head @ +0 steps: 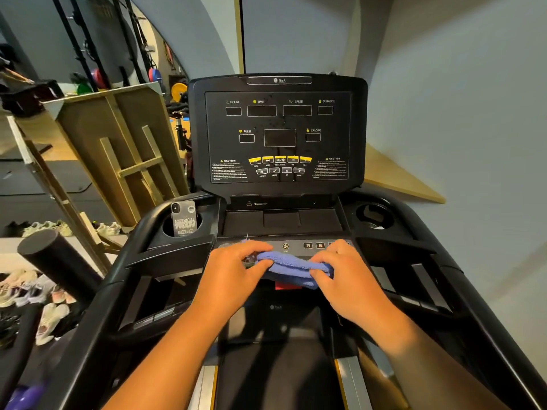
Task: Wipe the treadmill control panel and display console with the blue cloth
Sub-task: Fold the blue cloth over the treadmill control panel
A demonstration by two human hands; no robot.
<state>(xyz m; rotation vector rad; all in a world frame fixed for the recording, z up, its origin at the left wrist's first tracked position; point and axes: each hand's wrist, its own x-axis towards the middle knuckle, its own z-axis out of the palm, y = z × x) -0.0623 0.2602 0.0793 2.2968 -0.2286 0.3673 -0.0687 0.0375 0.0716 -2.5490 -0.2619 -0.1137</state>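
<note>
The black display console (pixel 278 134) stands upright ahead of me, its screens dark, with yellow buttons along its lower part. Below it runs the control panel (pixel 296 246), a strip with a fan button and numbered keys. The blue cloth (pixel 291 266) is bunched into a roll lying across that panel's front edge. My left hand (pixel 236 269) grips the roll's left end. My right hand (pixel 343 270) grips its right end and covers some numbered keys. A red part shows just under the cloth.
A phone (pixel 183 218) stands in the left cup holder; the right cup holder (pixel 374 216) holds nothing. Black handrails run down both sides. Wooden frames (pixel 124 149) lean at the left, with shoes (pixel 44 294) and a black foam roller (pixel 56 258) below them.
</note>
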